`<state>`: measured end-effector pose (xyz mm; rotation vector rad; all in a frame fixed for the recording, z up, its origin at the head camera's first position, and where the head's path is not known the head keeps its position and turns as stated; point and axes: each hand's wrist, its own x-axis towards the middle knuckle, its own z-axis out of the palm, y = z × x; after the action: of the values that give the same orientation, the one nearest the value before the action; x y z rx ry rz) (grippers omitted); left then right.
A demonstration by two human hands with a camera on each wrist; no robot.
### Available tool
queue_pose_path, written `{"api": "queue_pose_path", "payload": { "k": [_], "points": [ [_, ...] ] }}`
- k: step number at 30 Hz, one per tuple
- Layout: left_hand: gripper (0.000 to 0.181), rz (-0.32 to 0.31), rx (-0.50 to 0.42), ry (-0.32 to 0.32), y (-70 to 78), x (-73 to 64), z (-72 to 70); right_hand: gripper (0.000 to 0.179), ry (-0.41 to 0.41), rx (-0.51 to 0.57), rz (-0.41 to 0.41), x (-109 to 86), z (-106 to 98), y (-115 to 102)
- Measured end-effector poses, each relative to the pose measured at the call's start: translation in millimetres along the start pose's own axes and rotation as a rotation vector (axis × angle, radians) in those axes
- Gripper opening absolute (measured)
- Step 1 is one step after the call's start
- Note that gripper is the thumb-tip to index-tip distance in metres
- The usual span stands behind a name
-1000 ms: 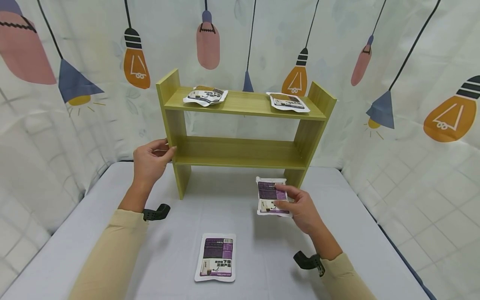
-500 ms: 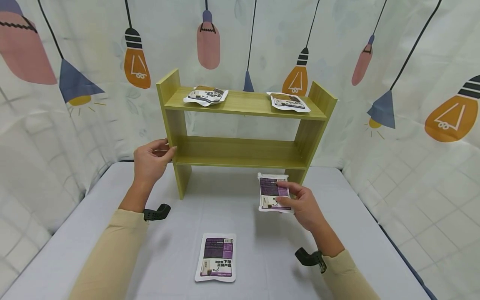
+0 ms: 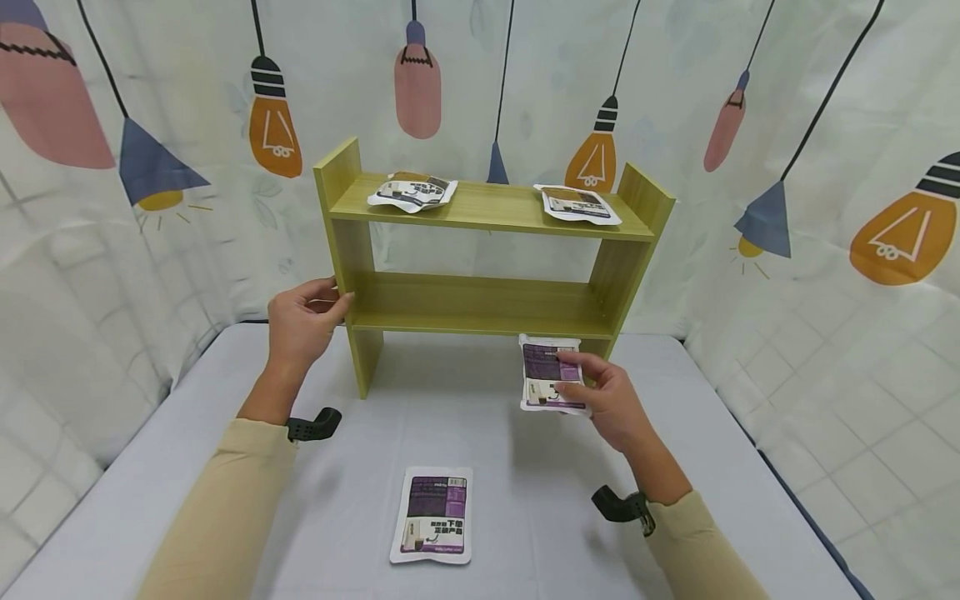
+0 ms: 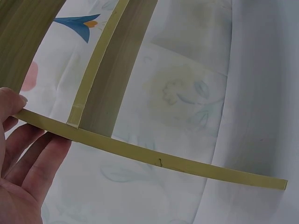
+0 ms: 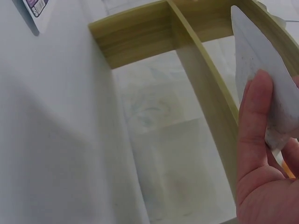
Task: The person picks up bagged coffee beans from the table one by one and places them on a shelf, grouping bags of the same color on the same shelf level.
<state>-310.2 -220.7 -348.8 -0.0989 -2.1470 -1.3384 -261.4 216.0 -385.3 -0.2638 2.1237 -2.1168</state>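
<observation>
My left hand (image 3: pixel 302 321) grips the left side panel of a yellow-green wooden shelf (image 3: pixel 480 304); in the left wrist view the thumb and fingers (image 4: pixel 49 158) lie on either side of the panel's edge. With my right hand (image 3: pixel 611 404) I pinch a white and purple pouch (image 3: pixel 543 371), held up in front of the shelf's lower right part. Its plain pale back (image 5: pixel 261 65) shows in the right wrist view. Another purple pouch (image 3: pixel 432 517) lies flat on the table, front and centre.
On the shelf's top board rest two white and brown pouches, a left pouch (image 3: pixel 412 192) and a right pouch (image 3: pixel 577 205). The shelf stands on a white-covered table (image 3: pixel 330 500). A lamp-patterned curtain (image 3: pixel 480 83) encloses the back and sides.
My right hand has risen slightly toward the shelf and a little to the right, carrying the pouch. The left hand and the shelf have stayed in place.
</observation>
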Motion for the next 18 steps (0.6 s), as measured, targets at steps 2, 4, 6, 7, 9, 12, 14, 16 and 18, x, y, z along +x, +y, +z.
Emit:
{"api": "queue_pose_path", "payload": {
  "k": [2, 4, 6, 7, 9, 12, 14, 16, 18],
  "points": [
    [0.041, -0.004, 0.005, -0.003, 0.3, -0.2, -0.5, 0.054, 0.002, 0.003, -0.002, 0.7, -0.1, -2.1],
    [0.042, -0.009, 0.011, -0.006, 0.5, -0.5, -0.8, 0.054, 0.005, 0.0, -0.004, 1.5, -0.1, -4.2],
    [0.043, -0.015, 0.016, -0.008, 0.9, -0.7, -1.4, 0.054, 0.007, -0.004, -0.006, 2.3, 0.0, -6.3],
    [0.043, -0.017, 0.019, -0.01, 1.0, -0.8, -1.7, 0.054, 0.008, -0.006, -0.007, 2.8, 0.0, -7.3],
    [0.043, -0.021, 0.021, -0.011, 1.2, -0.9, -2.0, 0.055, 0.008, -0.009, -0.011, 3.7, 0.1, -9.2],
    [0.044, -0.023, 0.023, -0.013, 1.5, -1.1, -2.1, 0.055, 0.007, 0.0, -0.011, 4.8, -0.2, -12.1],
    [0.044, -0.023, 0.021, -0.014, 1.7, -1.1, -2.0, 0.055, 0.005, 0.01, -0.011, 5.8, -1.0, -13.1],
    [0.044, -0.023, 0.02, -0.015, 1.8, -1.1, -1.8, 0.054, 0.001, 0.021, -0.013, 7.0, -2.4, -13.5],
    [0.044, -0.025, 0.02, -0.015, 1.8, -1.1, -1.7, 0.053, -0.002, 0.028, -0.018, 8.6, -4.1, -13.1]
  ]
}}
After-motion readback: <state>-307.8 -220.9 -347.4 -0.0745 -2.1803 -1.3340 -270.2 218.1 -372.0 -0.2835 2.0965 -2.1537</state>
